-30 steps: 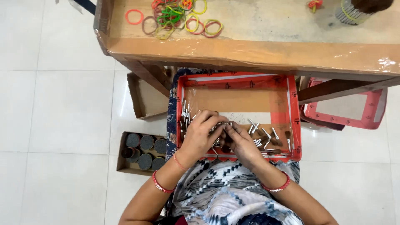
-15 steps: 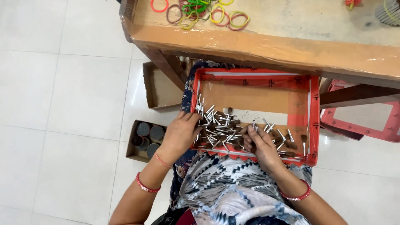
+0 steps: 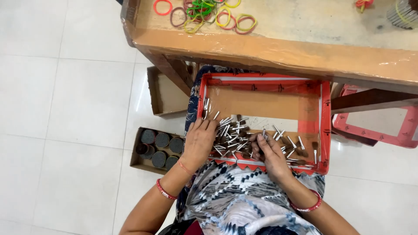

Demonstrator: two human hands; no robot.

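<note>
Two hands work inside a red tray (image 3: 325, 114) on the person's lap. The left hand (image 3: 199, 141) lies flat with loose, open fingers on a heap of small metal pins (image 3: 230, 138). The right hand (image 3: 270, 152) has curled fingers among the pins; a grip cannot be told. Coloured rubber bands (image 3: 209, 13) lie on the tabletop (image 3: 313, 26) above.

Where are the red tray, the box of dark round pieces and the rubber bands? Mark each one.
red tray (image 3: 324, 126), head view, right wall.
box of dark round pieces (image 3: 162, 140), head view, one dark round top.
rubber bands (image 3: 204, 8), head view, green bands in the heap.
</note>
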